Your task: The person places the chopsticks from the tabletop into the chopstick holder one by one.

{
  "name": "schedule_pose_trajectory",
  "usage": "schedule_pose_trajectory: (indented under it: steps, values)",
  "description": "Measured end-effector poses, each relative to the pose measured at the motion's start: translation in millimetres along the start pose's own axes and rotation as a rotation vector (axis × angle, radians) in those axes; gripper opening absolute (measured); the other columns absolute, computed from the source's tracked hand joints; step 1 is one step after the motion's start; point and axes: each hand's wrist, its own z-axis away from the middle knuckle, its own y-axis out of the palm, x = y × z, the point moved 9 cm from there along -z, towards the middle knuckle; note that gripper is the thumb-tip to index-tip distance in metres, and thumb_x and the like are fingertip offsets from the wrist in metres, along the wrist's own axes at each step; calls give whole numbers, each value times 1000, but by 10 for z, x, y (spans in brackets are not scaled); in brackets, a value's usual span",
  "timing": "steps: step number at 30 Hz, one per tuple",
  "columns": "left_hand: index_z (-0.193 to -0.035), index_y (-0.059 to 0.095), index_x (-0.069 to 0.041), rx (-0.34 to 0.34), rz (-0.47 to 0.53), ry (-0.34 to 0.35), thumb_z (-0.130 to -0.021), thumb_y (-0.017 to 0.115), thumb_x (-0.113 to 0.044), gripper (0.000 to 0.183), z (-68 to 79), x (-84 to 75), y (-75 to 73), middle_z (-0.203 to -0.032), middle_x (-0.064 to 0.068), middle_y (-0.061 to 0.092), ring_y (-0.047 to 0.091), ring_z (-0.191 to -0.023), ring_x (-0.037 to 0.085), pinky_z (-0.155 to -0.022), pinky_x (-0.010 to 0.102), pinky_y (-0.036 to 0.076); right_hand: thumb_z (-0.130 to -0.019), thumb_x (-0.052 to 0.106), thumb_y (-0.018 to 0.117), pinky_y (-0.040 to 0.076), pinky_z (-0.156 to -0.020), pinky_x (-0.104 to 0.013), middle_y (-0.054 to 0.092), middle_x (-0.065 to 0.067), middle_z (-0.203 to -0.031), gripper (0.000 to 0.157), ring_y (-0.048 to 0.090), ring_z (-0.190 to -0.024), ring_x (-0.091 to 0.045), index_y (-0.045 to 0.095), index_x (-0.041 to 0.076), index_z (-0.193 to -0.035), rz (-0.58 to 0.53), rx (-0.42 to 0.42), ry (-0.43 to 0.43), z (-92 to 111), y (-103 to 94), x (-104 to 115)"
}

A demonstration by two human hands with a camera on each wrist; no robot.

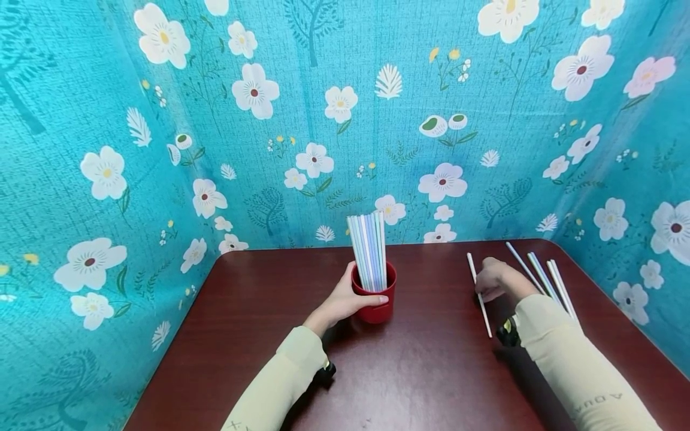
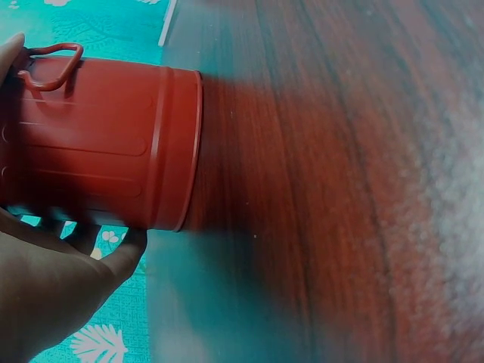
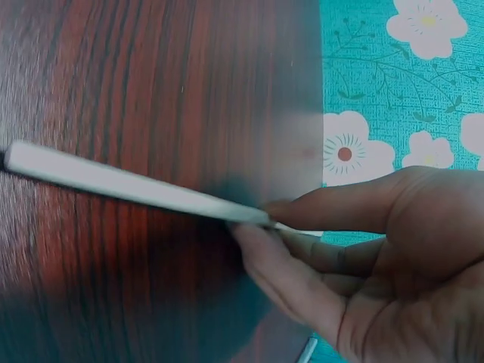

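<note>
- Head: left hand (image 1: 343, 301) is gripping the cup (image 1: 374, 314); right hand (image 1: 489, 280) is pinching a straw (image 1: 484, 312), well to its right.
- Left wrist: if the grip is loosening, the cup could tip.
- Right wrist: only fingertips (image 3: 259, 248) are holding, so the straw could swing.

A dark reddish-brown tabletop (image 1: 426, 365) with streaked wood grain has rounded far corners, and its surface shines pale toward the near edge. Turquoise cloth (image 1: 377, 164) hangs beyond the far edge and along both the left and right edges, with faint upright folds. Its print shows white flowers (image 1: 255, 91), some with dark red centres and others with yellow. One pink flower (image 1: 649, 76) sits high beyond the far right corner. A teal tree (image 1: 266, 208) is printed above the far edge, toward the far left corner. A white leaf (image 1: 547, 222) appears just above the far right corner.
</note>
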Motion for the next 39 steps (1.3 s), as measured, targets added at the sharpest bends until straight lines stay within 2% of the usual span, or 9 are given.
schedule_pose_trajectory:
  steps: [4, 6, 9, 16, 23, 27, 32, 39]
  values:
    - [-147, 33, -38, 4, 0, -2, -75, 91, -39, 93, 10, 12, 15, -143, -9, 50, 45, -134, 20, -93, 45, 57, -85, -13, 61, 63, -72, -39, 60, -20, -83, 14, 69, -70, -24, 50, -17, -94, -58, 33, -44, -12, 91, 22]
    - [-147, 33, -38, 5, 3, -1, -75, 91, -39, 93, 13, 11, 20, -143, -9, 50, 45, -134, 21, -93, 45, 57, -86, -12, 59, 63, -73, -41, 62, -19, -81, 9, 70, -71, -24, 55, -18, -92, -75, 37, -79, -17, 122, 41]
    - [-147, 33, -38, 5, 5, 1, -75, 91, -39, 93, 13, 11, 19, -143, -9, 50, 45, -134, 20, -93, 45, 57, -87, -12, 58, 63, -73, -40, 65, -19, -80, 11, 70, -72, -23, 60, -21, -93, -71, 26, -140, -32, 145, 81]
    - [-147, 33, -38, 4, 4, 7, -75, 91, -39, 93, 2, 9, 8, -143, -10, 50, 45, -133, 20, -94, 45, 57, -90, -12, 54, 63, -73, -40, 68, -23, -88, 12, 70, -75, -22, 59, -22, -94, -82, -13, -249, -75, 157, 177]
    - [-147, 34, -37, 1, 1, 8, -75, 91, -38, 92, 6, 17, -2, -142, -10, 50, 46, -132, 20, -95, 45, 56, -93, -11, 56, 62, -76, -44, 69, -22, -85, 17, 72, -74, -23, 55, -24, -104, -198, -60, -313, -77, 129, 301]
    - [-147, 34, -37, 2, 3, 0, -75, 91, -38, 92, 12, 21, 3, -142, -9, 50, 46, -133, 20, -94, 45, 56, -95, -11, 57, 62, -78, -46, 68, -29, -90, 20, 73, -77, -25, 53, -26, -108, -235, -72, -346, -32, 140, 421]
    - [-147, 33, -37, 6, 7, 2, -75, 91, -38, 92, 9, 6, 5, -143, -9, 50, 45, -133, 20, -94, 44, 57, -96, -9, 58, 61, -79, -48, 68, -34, -96, 23, 74, -79, -28, 54, -25, -111, -246, -106, -399, 5, 131, 612]
    - [-147, 33, -37, 1, 0, 3, -76, 91, -36, 92, -5, -11, -3, -142, -9, 50, 46, -132, 19, -94, 44, 57, -97, -7, 59, 61, -81, -47, 67, -31, -98, 23, 74, -80, -25, 54, -22, -113, -254, -143, -442, 77, 118, 844]
